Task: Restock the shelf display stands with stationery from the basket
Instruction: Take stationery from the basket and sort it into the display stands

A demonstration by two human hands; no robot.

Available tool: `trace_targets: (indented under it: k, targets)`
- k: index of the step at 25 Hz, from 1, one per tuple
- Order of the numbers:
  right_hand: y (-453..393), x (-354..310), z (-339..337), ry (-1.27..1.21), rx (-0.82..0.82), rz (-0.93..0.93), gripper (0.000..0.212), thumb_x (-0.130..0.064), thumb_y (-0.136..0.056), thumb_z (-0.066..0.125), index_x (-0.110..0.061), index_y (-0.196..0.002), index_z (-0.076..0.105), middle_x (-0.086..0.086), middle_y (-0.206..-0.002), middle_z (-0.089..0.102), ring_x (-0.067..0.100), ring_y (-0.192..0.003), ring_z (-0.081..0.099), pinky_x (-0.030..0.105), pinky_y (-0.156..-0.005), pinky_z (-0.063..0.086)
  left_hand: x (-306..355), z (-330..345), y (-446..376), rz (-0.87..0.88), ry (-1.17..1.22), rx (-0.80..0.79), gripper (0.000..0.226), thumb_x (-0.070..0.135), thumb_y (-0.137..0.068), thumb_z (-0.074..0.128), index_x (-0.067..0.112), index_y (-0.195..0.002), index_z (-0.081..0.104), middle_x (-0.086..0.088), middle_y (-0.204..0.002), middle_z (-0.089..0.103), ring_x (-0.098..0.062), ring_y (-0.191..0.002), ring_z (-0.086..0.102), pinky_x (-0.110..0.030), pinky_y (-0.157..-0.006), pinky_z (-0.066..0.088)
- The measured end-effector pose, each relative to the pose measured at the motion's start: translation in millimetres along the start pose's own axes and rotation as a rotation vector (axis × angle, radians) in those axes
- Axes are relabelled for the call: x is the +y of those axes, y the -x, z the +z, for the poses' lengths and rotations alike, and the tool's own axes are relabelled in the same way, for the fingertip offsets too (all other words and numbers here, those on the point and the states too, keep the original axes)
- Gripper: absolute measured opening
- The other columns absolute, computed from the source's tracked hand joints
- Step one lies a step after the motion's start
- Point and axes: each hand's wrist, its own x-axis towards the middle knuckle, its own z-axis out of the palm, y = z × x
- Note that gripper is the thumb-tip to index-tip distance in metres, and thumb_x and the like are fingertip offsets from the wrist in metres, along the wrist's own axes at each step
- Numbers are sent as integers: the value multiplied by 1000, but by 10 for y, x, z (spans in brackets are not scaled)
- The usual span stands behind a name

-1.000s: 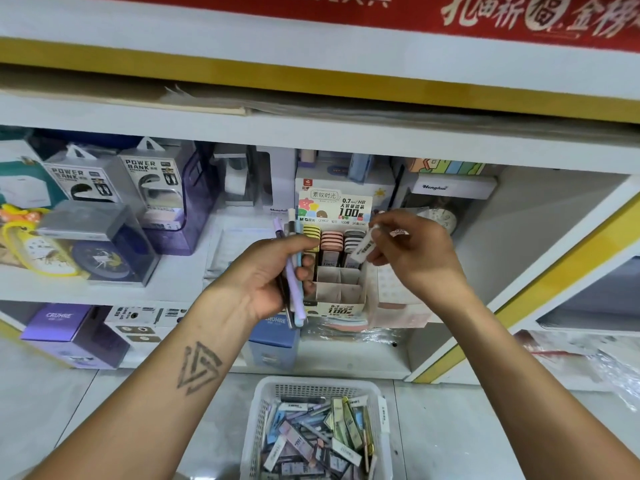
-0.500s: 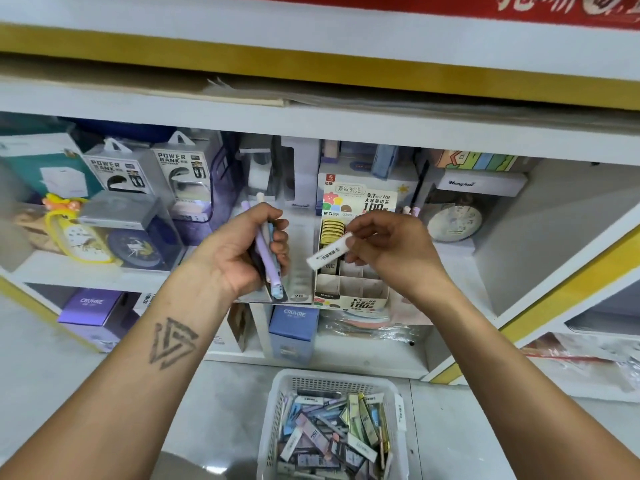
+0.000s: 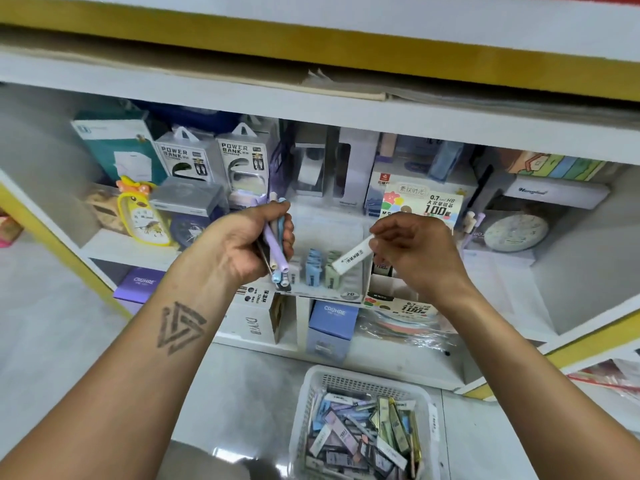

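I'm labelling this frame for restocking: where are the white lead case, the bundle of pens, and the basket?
white lead case [image 3: 351,255], head view, middle of its long printed face.
bundle of pens [image 3: 275,242], head view, purple barrel below the left hand's fingers.
basket [image 3: 360,377], head view, far perforated wall.

Two hands show: the left hand [image 3: 242,240] and the right hand [image 3: 412,251]. The left one holds a bundle of pens [image 3: 275,244], at least four, though the exact number cannot be told. The right one holds one white lead case [image 3: 351,254]. One white basket [image 3: 311,393] sits near on the floor, filled with many small stationery packs, too many and too jumbled to count. On the far left of the shelf stand two power bank boxes [image 3: 188,161], side by side. Two purple-blue boxes marked CRUHRE are seen: one at lower left [image 3: 142,284], one lower centre [image 3: 332,327]. One yellow clock [image 3: 142,220] stands left. One display stand of lead refills [image 3: 420,206] stands right of centre.
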Motion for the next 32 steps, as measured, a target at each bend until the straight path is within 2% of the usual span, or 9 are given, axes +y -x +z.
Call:
trace_targets:
  k: [3,6,8,12,15,18,25,30,32]
  targets:
    - [-28,-34,45,106,3,-70,22,4,-86,71,-18,-86,71,8,-83,70,29,-77,68,44,-79,59,34,-55,42,-8,-13,-1,23,19,-96,57,12,-74,54,-1,-62,51,-11,-41,47,-16,-46,41]
    - [-22,-95,160,-51,-7,-122,22,3,-86,72,-19,-87,71,7,-78,70,21,-68,67,34,-67,59,71,-102,87,-26,10,-1,21,16,-96,55,10,-76,54,-3,-64,50,-13,-44,47,-19,-48,40]
    - [-28,-83,295,-56,34,-161,18,-2,-87,72,-18,-94,70,4,-83,72,20,-76,71,29,-72,60,88,-123,103,-30,26,8,19,14,-97,54,9,-78,54,-3,-65,50,-13,-45,47,-21,-50,39]
    - [-59,-2,592,232,43,-277,15,-12,-90,71,-19,-103,70,-7,-88,72,9,-82,69,32,-81,59,83,-166,109,-22,-14,33,21,16,-99,52,10,-79,53,-3,-65,50,-13,-44,47,-21,-47,40]
    - [-102,34,772,399,13,-379,13,-16,-92,69,-19,-104,71,-4,-92,74,14,-81,68,37,-77,58,91,-244,114,-25,-32,49,22,17,-99,52,10,-78,55,-3,-63,52,-13,-43,48,-20,-46,40]
    - [-142,39,883,547,-31,-465,6,-18,-93,64,-17,-96,69,1,-86,72,22,-76,64,40,-70,55,92,-293,115,-15,-36,56,19,16,-98,53,11,-80,56,-4,-61,53,-13,-42,48,-18,-45,41]
    - [-199,-24,905,732,-96,-519,14,-16,-95,60,-17,-98,73,-2,-94,73,25,-87,66,37,-73,54,85,-346,96,-10,-44,47,17,16,-98,54,10,-82,56,-5,-60,55,-14,-41,50,-18,-43,42]
    - [-189,-24,902,885,-272,-517,30,-12,-96,54,-24,-115,72,-10,-116,64,17,-106,48,32,-82,47,53,-314,126,-38,-37,-12,15,18,-97,55,7,-87,59,-7,-63,60,-15,-48,53,-20,-47,44]
    - [-179,-52,880,715,-248,-420,29,-15,-97,55,-24,-120,71,-11,-121,60,13,-108,51,26,-85,45,30,-291,132,-43,-23,-56,14,16,-97,55,5,-91,61,-10,-70,63,-17,-52,55,-22,-49,46]
